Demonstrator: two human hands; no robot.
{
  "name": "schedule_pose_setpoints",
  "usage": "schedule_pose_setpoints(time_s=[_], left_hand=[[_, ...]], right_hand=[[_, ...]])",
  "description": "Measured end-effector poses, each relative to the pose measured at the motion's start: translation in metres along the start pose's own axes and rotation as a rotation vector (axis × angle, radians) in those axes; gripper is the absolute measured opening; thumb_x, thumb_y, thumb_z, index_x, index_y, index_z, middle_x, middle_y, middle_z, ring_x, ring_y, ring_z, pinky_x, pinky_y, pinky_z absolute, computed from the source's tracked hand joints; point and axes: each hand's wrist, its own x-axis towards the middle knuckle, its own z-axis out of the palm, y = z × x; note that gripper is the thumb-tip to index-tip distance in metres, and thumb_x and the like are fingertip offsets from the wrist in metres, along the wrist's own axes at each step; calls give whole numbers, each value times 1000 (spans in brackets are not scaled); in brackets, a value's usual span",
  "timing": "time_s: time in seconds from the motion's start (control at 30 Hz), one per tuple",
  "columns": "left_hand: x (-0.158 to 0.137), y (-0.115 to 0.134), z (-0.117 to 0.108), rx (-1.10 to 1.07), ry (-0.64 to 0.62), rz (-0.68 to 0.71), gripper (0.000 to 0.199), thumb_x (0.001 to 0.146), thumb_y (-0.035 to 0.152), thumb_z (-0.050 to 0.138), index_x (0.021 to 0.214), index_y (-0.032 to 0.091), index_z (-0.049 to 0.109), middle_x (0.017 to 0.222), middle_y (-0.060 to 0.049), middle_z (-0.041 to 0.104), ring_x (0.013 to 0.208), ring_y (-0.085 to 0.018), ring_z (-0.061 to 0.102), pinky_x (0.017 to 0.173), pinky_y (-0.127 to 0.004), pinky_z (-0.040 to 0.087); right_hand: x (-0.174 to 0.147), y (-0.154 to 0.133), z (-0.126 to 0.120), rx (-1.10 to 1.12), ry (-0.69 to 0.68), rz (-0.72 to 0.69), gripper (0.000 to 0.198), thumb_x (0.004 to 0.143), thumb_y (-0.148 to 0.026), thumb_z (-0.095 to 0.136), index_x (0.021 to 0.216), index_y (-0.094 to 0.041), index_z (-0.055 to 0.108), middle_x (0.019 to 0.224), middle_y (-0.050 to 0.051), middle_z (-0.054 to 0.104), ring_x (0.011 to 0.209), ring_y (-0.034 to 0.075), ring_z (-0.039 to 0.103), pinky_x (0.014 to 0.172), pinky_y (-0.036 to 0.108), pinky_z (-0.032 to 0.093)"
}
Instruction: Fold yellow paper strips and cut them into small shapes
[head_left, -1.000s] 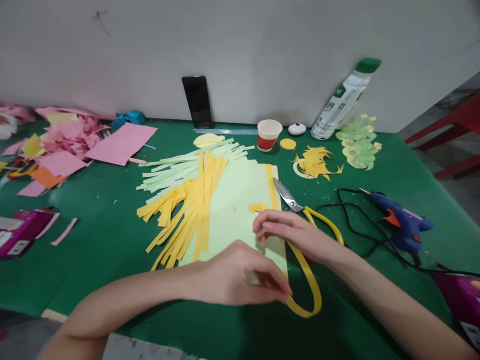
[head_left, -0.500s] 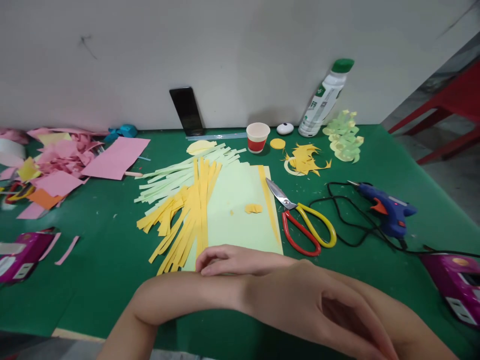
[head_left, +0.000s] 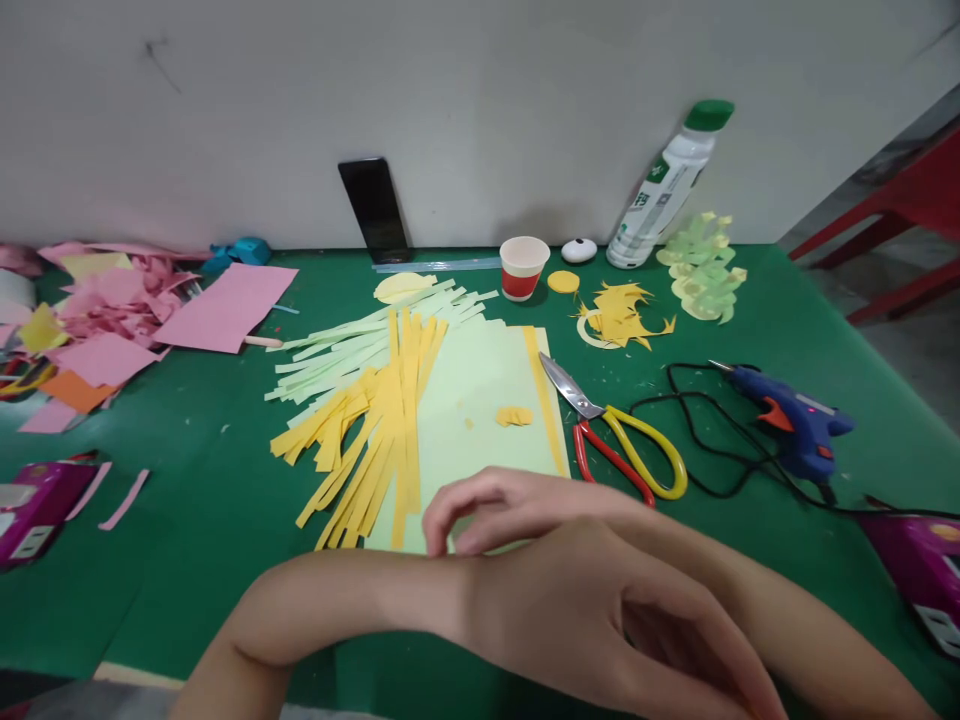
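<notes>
My forearms cross above the near part of the table. My left hand (head_left: 559, 615) reaches over to the right, its back up and its fingers loosely bent and apart; their tips run out at the bottom edge, and I see nothing held in it. My right hand (head_left: 499, 505) lies behind it, fingers curved and apart, the tips against my left wrist. Beneath my right hand is a light green paper sheet (head_left: 469, 385) with a small yellow paper piece (head_left: 514, 416) on it. Yellow paper strips (head_left: 401, 400) and pale green strips (head_left: 337, 340) lie at its left.
Right of the sheet lie scissors (head_left: 592, 405) and a blue glue gun (head_left: 795, 415) with a black cord. Along the wall stand a phone (head_left: 375, 210), a paper cup (head_left: 523, 268) and a leaning bottle (head_left: 664, 190). Pink paper scraps (head_left: 124, 310) cover the far left.
My right hand has lifted slightly and drawn to the right along my left forearm towards the wrist, its fingers more curved. My left hand has shifted slightly left in view.
</notes>
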Motion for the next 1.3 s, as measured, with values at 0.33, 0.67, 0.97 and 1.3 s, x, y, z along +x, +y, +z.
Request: schedule_pose_setpoints(time_s=[0.33, 0.67, 0.97, 1.3], left_hand=[[-8, -6, -70, -56, 263, 72, 5, 77, 17, 62, 78, 18, 67, 84, -1, 63, 67, -8, 61, 58, -15, 51], [-1, -17, -76, -68, 368, 54, 18, 76, 24, 65, 93, 21, 62, 87, 1, 63, 75, -8, 57, 58, -14, 47], [1, -18, -76, 139, 333, 109, 22, 85, 31, 50, 72, 15, 58, 70, -1, 59, 64, -9, 53, 58, -20, 43], [-4, -17, -77, 256, 192, 123, 25, 85, 30, 50, 65, 16, 55, 62, 0, 57, 58, -9, 50, 55, -20, 39]], right_hand=[[-61, -35, -16, -597, 727, -169, 22, 84, -36, 50, 73, -21, 61, 67, -1, 56, 58, 10, 48, 51, 22, 38], [-42, -25, -2, -763, 819, -274, 20, 84, -22, 49, 67, -19, 61, 61, -1, 60, 54, 8, 49, 46, 20, 36], [-40, -21, -2, -492, 898, -355, 19, 82, -22, 53, 64, -19, 57, 54, -3, 51, 45, 6, 41, 38, 18, 31], [-43, -21, -1, -676, 789, -402, 26, 89, -22, 42, 65, -18, 48, 57, -4, 44, 51, 7, 37, 44, 21, 29]])
